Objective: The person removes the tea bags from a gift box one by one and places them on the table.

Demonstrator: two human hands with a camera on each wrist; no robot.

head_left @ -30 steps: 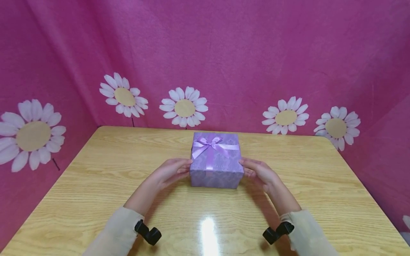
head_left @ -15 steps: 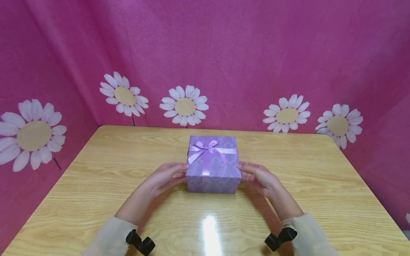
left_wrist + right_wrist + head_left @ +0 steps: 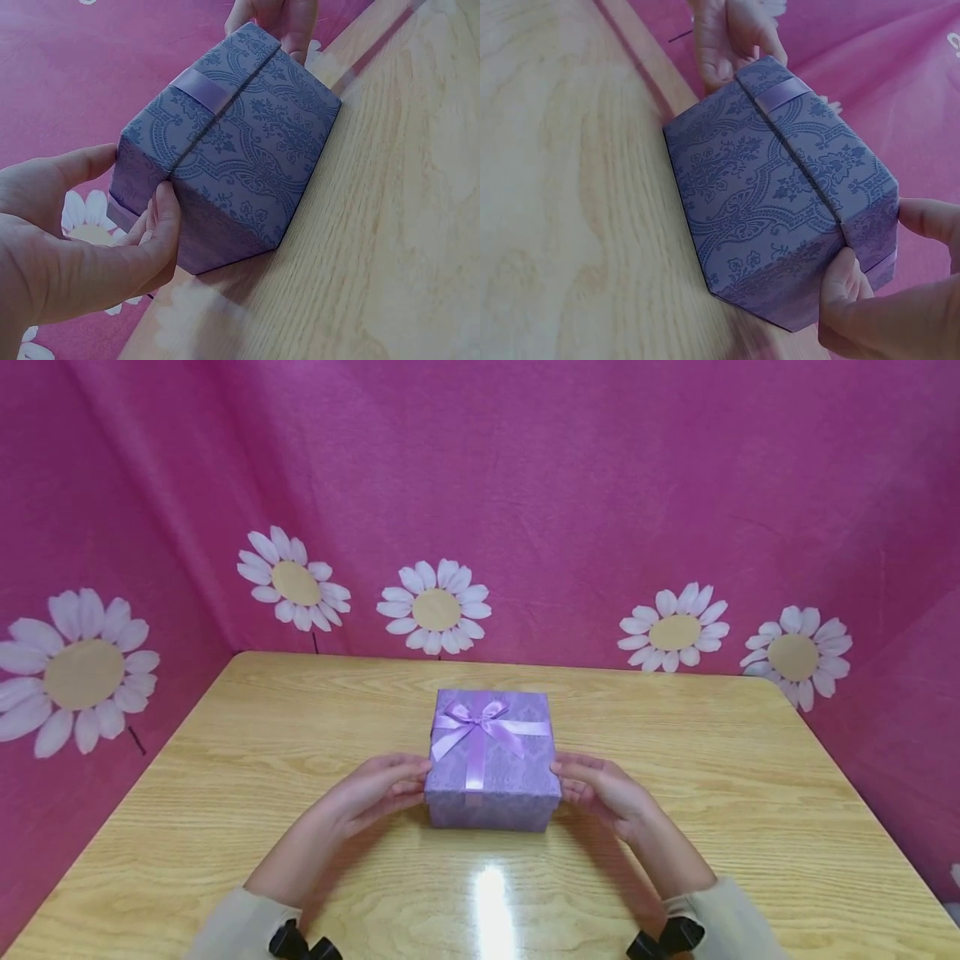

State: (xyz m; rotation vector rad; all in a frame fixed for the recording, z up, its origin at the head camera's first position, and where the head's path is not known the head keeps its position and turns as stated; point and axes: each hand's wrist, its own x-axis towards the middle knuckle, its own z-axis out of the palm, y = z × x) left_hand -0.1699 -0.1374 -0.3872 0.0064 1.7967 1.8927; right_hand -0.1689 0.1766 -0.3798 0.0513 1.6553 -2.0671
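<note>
left hand (image 3: 378, 793): pinching the lid (image 3: 517, 772) at its side, one fingertip against the top edge, another digit at the lower lip. right hand (image 3: 607, 795): the same pinch, mirrored on the opposite side. neither grip is released; both hold the one gift box (image 3: 487, 812) between them.

item, the gift box: lavender, squarish, straight-walled, the lid fitted on as a shallow overhanging cap with a thin, crisp seam below. surface: patterned covering, scrolling damask in a darker shade, plain to see from either wrist. trim: flat lilac ribbon (image 3: 476, 767) with a satin sheen, crossing the lid and folded down over its edge; on top, a bow (image 3: 477, 720) of two loops and two slanting tails, set toward the back of the lid. position: upright on the table, near the middle, front face toward the person.

table (image 3: 300, 710): pale yellow wood grain, glossy, rounded far corners, one bright streak of reflected light before the box. sleeves (image 3: 238, 927): cream cloth, a small black wrist camera (image 3: 678, 935) at each cuff. backdrop (image 3: 525, 468): magenta fabric, softly creased, bearing large white daisies (image 3: 437, 610) with flat yellow centres.
</note>
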